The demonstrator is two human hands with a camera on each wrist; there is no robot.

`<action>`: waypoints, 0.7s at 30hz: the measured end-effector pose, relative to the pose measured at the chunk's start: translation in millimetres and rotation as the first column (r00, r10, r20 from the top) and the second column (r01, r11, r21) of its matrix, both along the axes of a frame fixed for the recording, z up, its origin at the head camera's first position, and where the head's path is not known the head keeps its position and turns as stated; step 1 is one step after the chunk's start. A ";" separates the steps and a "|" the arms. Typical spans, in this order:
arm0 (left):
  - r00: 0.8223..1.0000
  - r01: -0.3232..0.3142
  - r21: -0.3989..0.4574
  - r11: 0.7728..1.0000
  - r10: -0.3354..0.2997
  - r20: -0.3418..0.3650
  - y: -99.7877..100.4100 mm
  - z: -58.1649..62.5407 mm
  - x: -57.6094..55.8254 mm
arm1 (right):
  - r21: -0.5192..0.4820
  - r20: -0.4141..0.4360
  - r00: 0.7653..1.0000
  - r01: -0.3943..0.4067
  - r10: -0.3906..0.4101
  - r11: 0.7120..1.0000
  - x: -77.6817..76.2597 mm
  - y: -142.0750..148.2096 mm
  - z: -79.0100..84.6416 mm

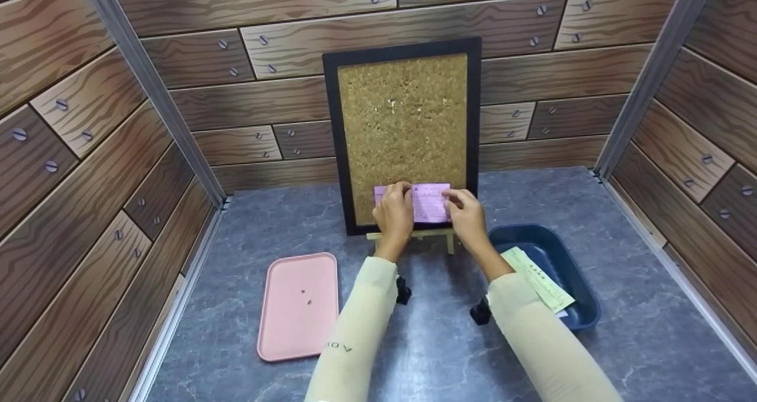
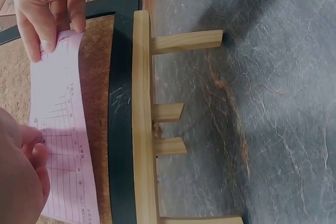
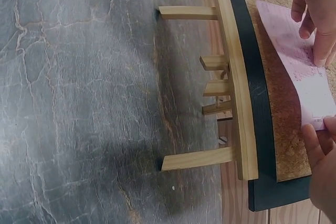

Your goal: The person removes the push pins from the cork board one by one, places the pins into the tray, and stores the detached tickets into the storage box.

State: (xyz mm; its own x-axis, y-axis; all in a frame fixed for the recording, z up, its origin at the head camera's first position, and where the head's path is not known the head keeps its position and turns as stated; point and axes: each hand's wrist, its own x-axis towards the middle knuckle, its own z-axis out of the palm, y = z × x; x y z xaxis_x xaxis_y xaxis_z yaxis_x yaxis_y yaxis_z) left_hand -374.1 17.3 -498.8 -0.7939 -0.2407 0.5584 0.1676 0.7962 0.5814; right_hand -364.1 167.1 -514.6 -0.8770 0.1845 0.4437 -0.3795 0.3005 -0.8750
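Note:
A printed pink paper slip (image 1: 430,203) lies against the lower part of a black-framed corkboard (image 1: 408,124). My right hand (image 1: 467,214) pinches its right end between thumb and fingers, as the left wrist view also shows at that hand (image 2: 52,3). With fingers curled, my left hand (image 1: 395,213) has its fingertips at the slip's upper edge near the middle, covering part of it. Between the hands the slip bows slightly away from the cork in the right wrist view. I cannot tell whether the left fingertips hold anything small besides the slip.
The board stands on a light wooden easel (image 3: 239,87) with short legs. Left of it is a pink tray (image 1: 295,331) with two tiny dark bits (image 1: 309,302). A dark blue bin (image 1: 582,295) at the right holds green printed slips (image 1: 538,281). Wood-patterned walls surround the grey tabletop (image 1: 236,224).

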 end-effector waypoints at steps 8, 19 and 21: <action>1.000 0.010 0.033 0.999 -0.010 0.002 -7.2 -1.4 8.5 | -0.001 -0.032 0.999 -0.003 0.003 1.000 4.6 1.0 3.7; 1.000 -0.004 0.155 0.988 -0.001 0.031 -36.3 0.6 31.7 | -0.046 -0.060 0.997 -0.047 0.044 0.998 14.5 9.4 8.0; 0.999 -0.005 0.174 0.985 -0.002 0.040 -42.0 0.4 36.2 | -0.049 -0.069 0.997 -0.050 0.047 0.998 17.7 10.4 9.8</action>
State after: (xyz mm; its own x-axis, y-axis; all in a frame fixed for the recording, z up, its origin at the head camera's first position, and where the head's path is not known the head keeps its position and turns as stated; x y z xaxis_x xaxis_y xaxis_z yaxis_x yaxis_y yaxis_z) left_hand -337.8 -24.7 -498.5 -0.8140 -0.3328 0.4760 0.1401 0.6829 0.7170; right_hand -346.4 177.5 -504.8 -0.8536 0.1663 0.4937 -0.4516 0.2362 -0.8604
